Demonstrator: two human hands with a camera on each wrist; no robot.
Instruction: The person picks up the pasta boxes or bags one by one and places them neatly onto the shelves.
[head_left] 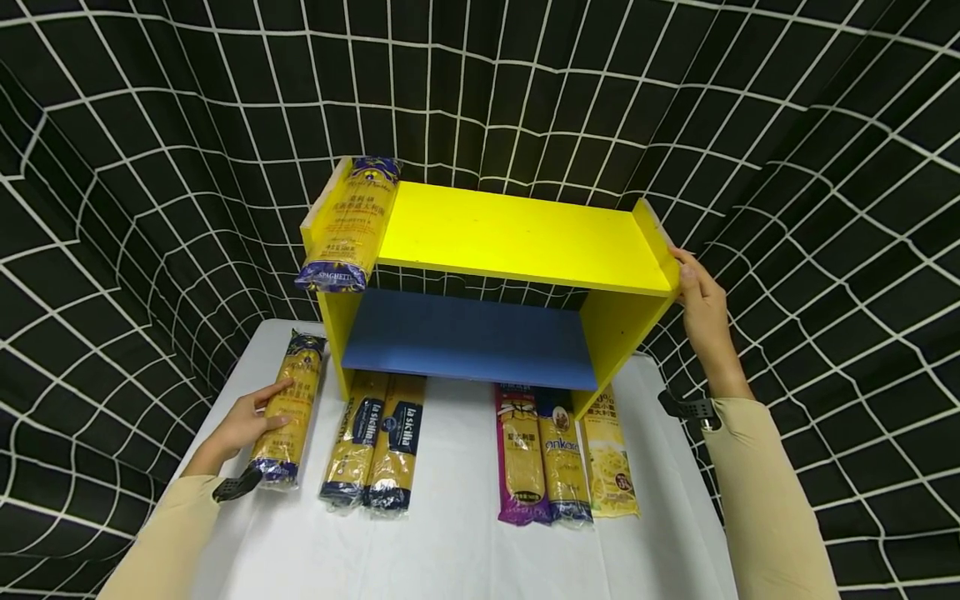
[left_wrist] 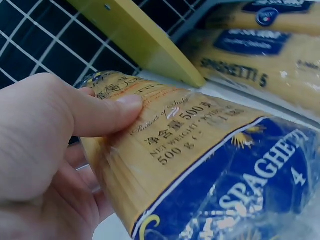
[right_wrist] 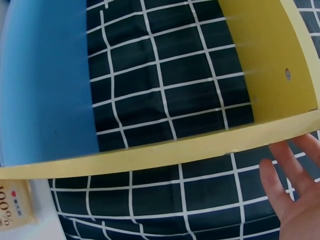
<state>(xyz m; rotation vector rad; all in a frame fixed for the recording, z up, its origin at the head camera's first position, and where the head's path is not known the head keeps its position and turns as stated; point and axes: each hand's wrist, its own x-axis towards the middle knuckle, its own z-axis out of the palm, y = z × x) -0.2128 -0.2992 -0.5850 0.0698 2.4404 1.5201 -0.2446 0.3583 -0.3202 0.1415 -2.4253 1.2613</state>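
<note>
In the head view my left hand (head_left: 247, 423) grips a yellow spaghetti packet (head_left: 297, 404) with blue ends, left of the shelf. Up close in the left wrist view, the thumb (left_wrist: 131, 106) lies over the packet's printed face and the fingers go behind it. My right hand (head_left: 703, 312) rests against the outer side of the shelf's right panel, near its top. From the right wrist, those fingers (right_wrist: 287, 162) look fairly straight at the panel. The two-tier shelf (head_left: 510, 233) has a yellow top board and a blue lower board (head_left: 468, 333).
A matching spaghetti packet (head_left: 352, 221) lies at the top board's left end. Under the shelf's front are two la Sicilia packets (head_left: 393, 450), a purple-edged packet (head_left: 522, 458), an ankara packet (head_left: 564, 467) and a pale yellow packet (head_left: 611, 467). Gridded black cloth (head_left: 480, 75) surrounds the white table (head_left: 450, 542).
</note>
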